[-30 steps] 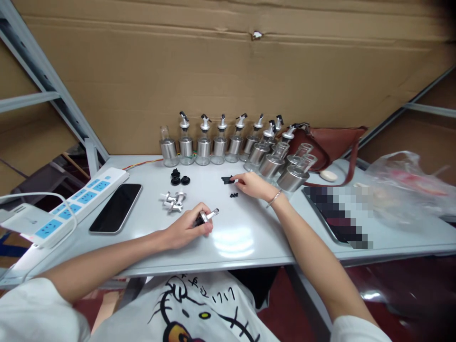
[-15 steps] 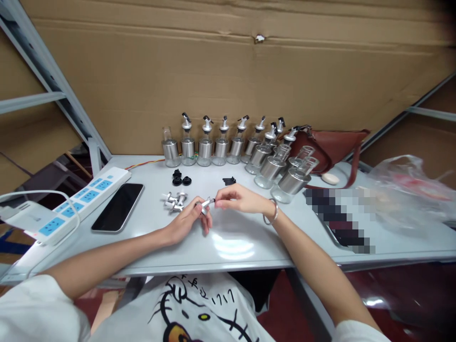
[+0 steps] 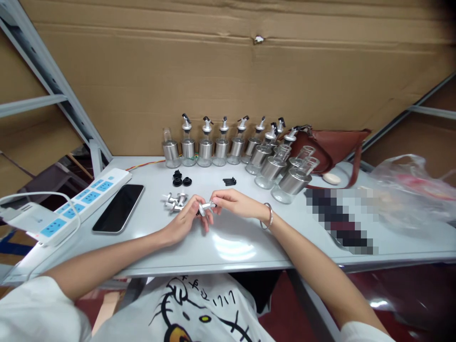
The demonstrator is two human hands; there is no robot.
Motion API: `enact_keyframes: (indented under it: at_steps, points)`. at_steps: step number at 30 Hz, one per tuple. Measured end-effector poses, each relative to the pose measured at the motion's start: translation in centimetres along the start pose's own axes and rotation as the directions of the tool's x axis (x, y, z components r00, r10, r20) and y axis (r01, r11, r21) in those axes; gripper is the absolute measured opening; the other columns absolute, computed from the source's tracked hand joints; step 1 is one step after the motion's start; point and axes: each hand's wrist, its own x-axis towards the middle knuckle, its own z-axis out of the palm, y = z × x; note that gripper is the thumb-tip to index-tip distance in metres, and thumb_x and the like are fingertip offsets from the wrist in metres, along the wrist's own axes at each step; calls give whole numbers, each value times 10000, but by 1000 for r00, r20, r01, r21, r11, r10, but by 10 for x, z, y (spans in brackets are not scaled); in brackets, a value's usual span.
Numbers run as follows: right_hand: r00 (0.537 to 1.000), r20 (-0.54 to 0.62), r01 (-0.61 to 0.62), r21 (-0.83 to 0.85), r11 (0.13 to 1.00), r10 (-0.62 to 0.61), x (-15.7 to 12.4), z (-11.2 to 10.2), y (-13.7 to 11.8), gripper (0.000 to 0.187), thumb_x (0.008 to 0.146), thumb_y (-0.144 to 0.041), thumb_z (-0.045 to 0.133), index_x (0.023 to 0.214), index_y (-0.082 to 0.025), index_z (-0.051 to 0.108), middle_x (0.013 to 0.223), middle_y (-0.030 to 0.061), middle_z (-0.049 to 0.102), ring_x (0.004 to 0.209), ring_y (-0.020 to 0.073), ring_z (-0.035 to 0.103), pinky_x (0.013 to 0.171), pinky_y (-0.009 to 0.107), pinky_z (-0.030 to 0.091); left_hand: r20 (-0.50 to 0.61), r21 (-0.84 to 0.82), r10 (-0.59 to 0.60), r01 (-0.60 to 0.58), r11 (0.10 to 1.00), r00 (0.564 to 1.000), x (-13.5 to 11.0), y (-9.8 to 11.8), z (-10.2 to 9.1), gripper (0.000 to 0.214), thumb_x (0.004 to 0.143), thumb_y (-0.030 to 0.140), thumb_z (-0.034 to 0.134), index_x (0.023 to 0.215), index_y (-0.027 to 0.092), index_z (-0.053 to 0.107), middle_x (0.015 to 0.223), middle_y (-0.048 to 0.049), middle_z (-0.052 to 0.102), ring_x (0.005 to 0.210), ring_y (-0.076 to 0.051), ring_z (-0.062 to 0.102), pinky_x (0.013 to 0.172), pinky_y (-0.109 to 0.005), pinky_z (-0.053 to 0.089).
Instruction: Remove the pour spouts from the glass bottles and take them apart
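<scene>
One large cardboard sheet [image 3: 160, 76] stands behind the grey table [image 3: 213, 259]. Clear plastic bag [image 3: 413, 204] at the table's right; brown handbag [image 3: 338, 141] at back right. White power strip [image 3: 85, 200] along the left side; phone [image 3: 119, 209], screen dark, lies just beside it. Bottles [image 3: 221, 148], glass with metal sleeves, stand in a back row and cluster at right; most carry spouts, some have bare necks. Left hand [image 3: 183, 221]: closed around a silver pour spout [image 3: 205, 208], above mid-table, tilted. Right hand [image 3: 237, 203]: thumb and fingers pinched narrow at the spout's tip; cannot tell whether a separate part sits between them. Loose silver fittings [image 3: 174, 203] heaped just beyond the left hand. Three black stoppers [image 3: 177, 181] behind that heap. Thin black sticks [image 3: 230, 181] lie together beyond the right hand.
</scene>
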Motion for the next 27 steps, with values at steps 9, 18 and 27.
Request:
enact_keyframes:
  at_steps: [9, 18, 27]
  points:
    - [995, -103, -14, -123, 992, 2, 0, 0, -6, 490, 911, -560, 364, 590, -192, 407, 573, -38, 423, 556, 102, 388, 620, 265, 350, 79, 111, -48, 39, 993, 996, 0, -6, -3, 468, 900, 635, 390, 1036, 187, 401, 841, -36, 633, 699, -158, 601, 757, -325, 434]
    - [991, -132, -32, -206, 978, 4, -1, 1, -9, 337, 908, -386, 415, 649, -180, 479, 606, -25, 506, 572, 101, 444, 611, 244, 357, 38, 212, -63, 54, 976, 997, 4, -5, -4, 434, 934, 563, 368, 961, 158, 521, 677, 25, 491, 620, -128, 473, 675, -285, 379]
    - [979, -201, -42, -370, 928, -35, 0, 6, -11, 410, 920, -369, 363, 553, -187, 345, 516, -60, 292, 500, 80, 280, 542, 242, 263, 32, 182, -47, 41, 983, 998, 4, -5, -2, 373, 871, 553, 510, 895, 183, 465, 831, 13, 491, 728, -140, 536, 737, -295, 405]
